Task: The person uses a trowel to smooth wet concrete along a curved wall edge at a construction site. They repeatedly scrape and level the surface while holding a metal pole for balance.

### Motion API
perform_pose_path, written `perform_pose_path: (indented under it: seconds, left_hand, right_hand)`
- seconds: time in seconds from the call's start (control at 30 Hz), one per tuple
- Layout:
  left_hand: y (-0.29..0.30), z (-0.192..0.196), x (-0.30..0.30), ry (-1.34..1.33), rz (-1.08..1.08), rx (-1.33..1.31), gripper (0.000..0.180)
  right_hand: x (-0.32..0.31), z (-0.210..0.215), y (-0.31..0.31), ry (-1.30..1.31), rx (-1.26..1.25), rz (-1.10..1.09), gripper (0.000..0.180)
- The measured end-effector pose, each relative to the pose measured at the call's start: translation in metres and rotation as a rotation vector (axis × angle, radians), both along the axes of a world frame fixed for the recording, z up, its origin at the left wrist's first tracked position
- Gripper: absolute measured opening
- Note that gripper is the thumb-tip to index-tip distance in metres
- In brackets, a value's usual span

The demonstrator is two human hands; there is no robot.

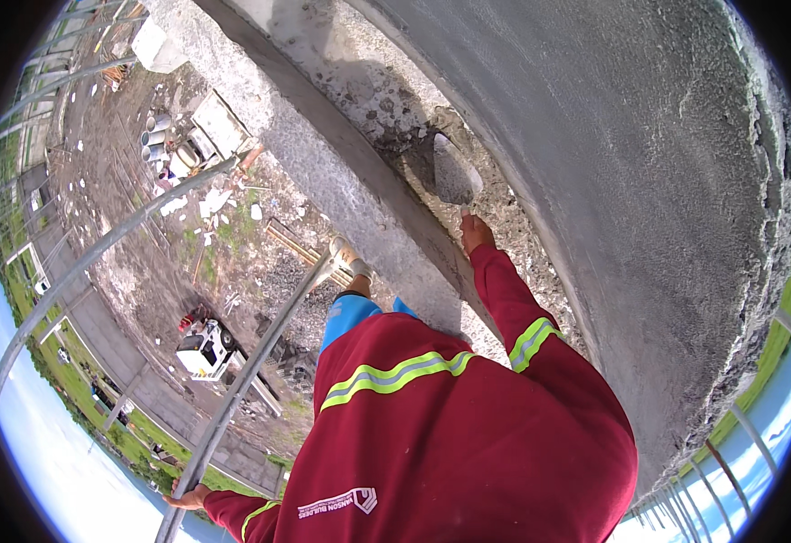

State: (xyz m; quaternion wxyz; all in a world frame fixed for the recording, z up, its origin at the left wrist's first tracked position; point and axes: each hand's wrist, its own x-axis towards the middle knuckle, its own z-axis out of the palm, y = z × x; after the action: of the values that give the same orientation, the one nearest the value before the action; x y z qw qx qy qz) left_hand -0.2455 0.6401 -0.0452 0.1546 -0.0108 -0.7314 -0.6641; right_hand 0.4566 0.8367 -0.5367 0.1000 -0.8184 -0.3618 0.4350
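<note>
While I lean far out from the edge, my right hand [477,232] is closed around the handle of a trowel [454,172], and the blade lies flat against a rough patch of wet mortar [418,149] just beyond my fingers, because the flat side must press the material into the uneven surface. This patch sits where the concrete ledge [359,195] meets the big curved concrete wall [648,163] that rises to the right of this hand. My left hand [187,497] is stretched well apart, low and to the other side, and it wraps around a grey scaffold pipe [251,362]; I judge that it holds there to keep my body steady at this height. Between my two hands I see my red sleeve with its yellow reflective band [533,341], and my shoe [348,256] rests near the pipe. Far below my left hand lies the ground with a white vehicle [201,351].
</note>
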Motion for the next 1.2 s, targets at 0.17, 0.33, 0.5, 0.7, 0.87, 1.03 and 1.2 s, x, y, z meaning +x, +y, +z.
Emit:
perform_pose_path:
  seconds: [0.17,0.33,0.5,0.7,0.87,1.03,1.2]
  left_hand:
    - [-0.006,0.0,-0.01,0.016,-0.007,0.033,0.039]
    - [-0.014,0.003,-0.022,0.016,-0.031,0.008,0.038]
    - [-0.014,0.001,-0.021,0.087,-0.014,-0.044,0.038]
    - [-0.009,0.0,-0.012,0.018,-0.057,0.043,0.037]
    - [-0.01,-0.002,-0.014,0.04,-0.003,0.002,0.037]
    - [-0.017,-0.002,-0.021,-0.009,-0.031,0.017,0.038]
    - [-0.019,0.003,-0.025,-0.01,-0.013,0.031,0.034]
  right_hand:
    - [0.015,0.002,0.052,0.19,-0.176,-0.136,0.061]
    - [-0.014,-0.033,0.163,-0.055,-0.085,-0.013,0.057]
    - [-0.009,-0.022,0.108,-0.253,-0.02,0.356,0.051]
    - [0.007,0.042,0.048,-0.098,0.116,0.216,0.054]
    - [0.024,0.032,0.059,0.251,-0.261,-0.112,0.058]
    - [0.026,-0.008,0.084,-0.142,-0.124,0.171,0.06]
    - [0.001,0.027,0.065,-0.262,-0.023,0.425,0.051]
